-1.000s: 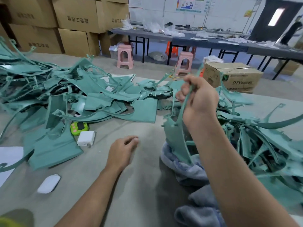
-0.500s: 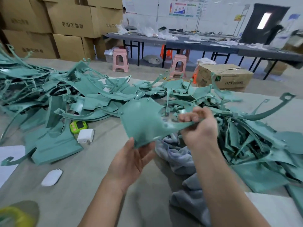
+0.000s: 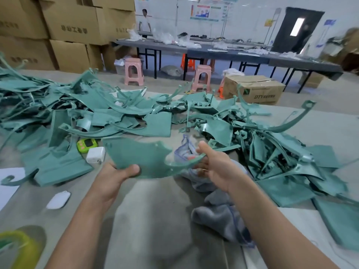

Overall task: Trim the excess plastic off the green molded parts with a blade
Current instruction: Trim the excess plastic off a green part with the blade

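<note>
I hold one green molded part (image 3: 143,160) flat above the table, between both hands. My left hand (image 3: 118,172) grips its near left edge, thumb on top. My right hand (image 3: 215,166) grips the thin curved strip at its right end. Heaps of other green molded parts lie on the left (image 3: 58,105) and on the right (image 3: 272,144) of the table. No blade shows in either hand.
A grey cloth (image 3: 219,208) lies under my right arm. A green timer (image 3: 86,144), a white charger (image 3: 95,155) and a small white case (image 3: 58,199) sit at the left. A yellow-green roll (image 3: 15,249) is at the bottom left. Cardboard boxes, pink stools and long tables stand behind.
My right hand lifted a part from the right heap and brought it to the middle. My left hand rose from the table and took its left edge. The part now lies flatter and lower.
</note>
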